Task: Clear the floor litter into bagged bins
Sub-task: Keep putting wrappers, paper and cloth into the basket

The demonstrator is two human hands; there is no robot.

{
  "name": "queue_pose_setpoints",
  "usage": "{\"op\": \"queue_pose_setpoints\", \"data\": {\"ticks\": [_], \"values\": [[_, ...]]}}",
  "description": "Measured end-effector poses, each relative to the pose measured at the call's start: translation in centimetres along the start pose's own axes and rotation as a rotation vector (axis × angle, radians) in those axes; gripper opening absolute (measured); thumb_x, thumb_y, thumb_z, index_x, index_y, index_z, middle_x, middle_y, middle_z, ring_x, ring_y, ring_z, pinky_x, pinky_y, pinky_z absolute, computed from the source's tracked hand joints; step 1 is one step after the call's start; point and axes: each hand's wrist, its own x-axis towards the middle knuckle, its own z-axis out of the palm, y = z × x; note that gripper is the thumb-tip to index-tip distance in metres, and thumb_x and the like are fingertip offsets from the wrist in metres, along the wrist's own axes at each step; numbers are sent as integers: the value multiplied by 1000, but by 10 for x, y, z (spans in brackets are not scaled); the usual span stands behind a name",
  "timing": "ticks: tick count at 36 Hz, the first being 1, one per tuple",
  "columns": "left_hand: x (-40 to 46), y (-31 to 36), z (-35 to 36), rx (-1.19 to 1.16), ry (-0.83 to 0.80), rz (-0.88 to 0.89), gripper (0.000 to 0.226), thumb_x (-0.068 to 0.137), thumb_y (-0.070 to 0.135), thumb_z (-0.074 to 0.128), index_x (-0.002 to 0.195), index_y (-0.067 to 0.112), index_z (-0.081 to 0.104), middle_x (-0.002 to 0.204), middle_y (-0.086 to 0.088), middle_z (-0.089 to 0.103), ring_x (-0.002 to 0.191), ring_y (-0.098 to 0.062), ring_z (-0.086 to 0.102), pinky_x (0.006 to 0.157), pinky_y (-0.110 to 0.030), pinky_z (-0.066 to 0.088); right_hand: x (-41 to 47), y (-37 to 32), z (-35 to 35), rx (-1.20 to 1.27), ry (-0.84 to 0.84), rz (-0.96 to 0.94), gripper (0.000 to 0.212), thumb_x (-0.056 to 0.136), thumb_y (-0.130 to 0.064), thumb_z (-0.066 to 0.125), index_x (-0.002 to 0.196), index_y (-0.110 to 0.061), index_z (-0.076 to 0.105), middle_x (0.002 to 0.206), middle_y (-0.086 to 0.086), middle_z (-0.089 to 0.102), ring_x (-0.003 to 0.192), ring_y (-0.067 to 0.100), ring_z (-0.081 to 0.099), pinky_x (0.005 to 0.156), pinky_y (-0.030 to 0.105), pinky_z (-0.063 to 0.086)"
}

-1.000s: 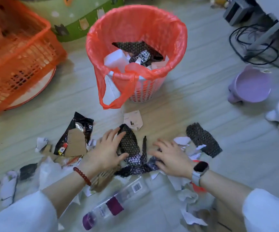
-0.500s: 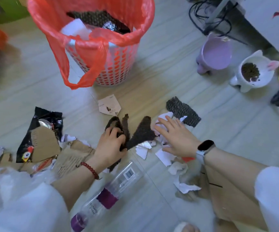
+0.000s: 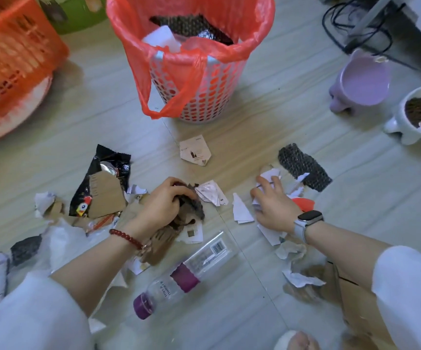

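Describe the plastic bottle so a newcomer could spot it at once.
Start at the red-bagged bin and come straight down past the left hand. The bottle lies on its side there, the only clear item, with a purple cap and label.

A lived-in home floor. Right of the red-bagged bin (image 3: 199, 79) stand two pet bowls (image 3: 363, 84), one (image 3: 420, 114) holding kibble; cables (image 3: 350, 24) tangle behind them

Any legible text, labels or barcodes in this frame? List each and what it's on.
None can be read.
Plastic bottle: barcode and print on its label, too blurred.
White card near the bin: small print, unreadable.
Black snack wrapper: a cartoon logo only, no legible words.
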Motion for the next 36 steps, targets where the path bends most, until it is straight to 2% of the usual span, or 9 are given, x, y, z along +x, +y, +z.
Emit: {"op": "queue_pose_setpoints", "data": {"ticks": [4, 8, 13, 15, 18, 21, 24, 29, 36], "values": [[-7, -3, -12, 67, -120, -44, 23, 90, 20, 42, 80, 24, 62, 106, 7, 47, 98, -17, 51, 83, -30, 39, -3, 1, -4, 263, 65, 83, 33, 80, -13, 51, 113, -9, 47, 154, 13, 7, 142, 30, 3, 107, 41, 29], [-8, -13, -9, 190, 8, -11, 44, 82, 63, 43, 63, 24, 50, 86, 13, 49, 72, -11, 54, 66, -32, 45, -5, -8, -7, 443, 121, 148, 21, 86, -25, 58, 96, -10, 48, 153, 13, 16, 142, 25, 14, 108, 33, 23], [-4, -9, -5, 257, 249, -8, 47, 87, 34, 59, 51, 22, 30, 65, 8, 41, 55, -15, 43, 55, -29, 31, -6, -30, -6, 518, 282, 96, 16, 89, -13, 56, 80, -10, 43, 146, 12, 34, 134, 28, 29, 102, 27, 22], [-4, -9, -4, 246, 274, -19, 47, 86, 14, 55, 51, 22, 26, 61, 7, 37, 53, -16, 40, 54, -28, 29, -2, -36, -2, 453, 261, 48, 6, 91, -10, 52, 90, -4, 49, 143, 14, 36, 130, 31, 31, 102, 30, 23], [-3, -11, -5, 172, 245, -63, 36, 80, 1, 47, 58, 23, 30, 64, 5, 42, 59, -22, 45, 54, -35, 37, 4, -43, 8, 352, 173, -20, 40, 89, -16, 57, 124, 0, 43, 139, 14, 36, 127, 36, 31, 104, 37, 29], [-1, -18, -4, 98, 193, -112, 31, 77, -3, 43, 68, 25, 33, 71, 0, 51, 65, -25, 53, 58, -44, 46, 6, -46, 16, 110, 73, -41, 70, 85, -23, 62, 142, -6, 25, 145, 15, 26, 129, 37, 27, 104, 46, 35], [-3, -21, -3, 49, 191, -112, 36, 78, -4, 40, 70, 30, 33, 78, 2, 52, 74, -26, 60, 63, -51, 51, 4, -48, 19, 41, 87, -66, 73, 78, -5, 61, 142, -9, 26, 142, 18, 27, 125, 41, 31, 93, 47, 40], [-8, -18, -4, 60, 175, -111, 30, 82, 0, 39, 94, 28, 41, 99, 8, 40, 80, -21, 54, 96, -54, 38, 7, -50, 15, -33, 109, -43, 87, 68, 14, 45, 145, -17, 18, 141, 13, 23, 122, 35, 30, 86, 41, 41], [-11, -10, -4, -3, 244, -75, 23, 93, 4, 36, 103, 18, 51, 106, 7, 41, 86, -25, 57, 74, -35, 48, 15, -48, 7, 36, 98, -15, 79, 67, 14, 41, 137, -20, 32, 151, 10, 11, 120, 37, 30, 89, 41, 41]]}}
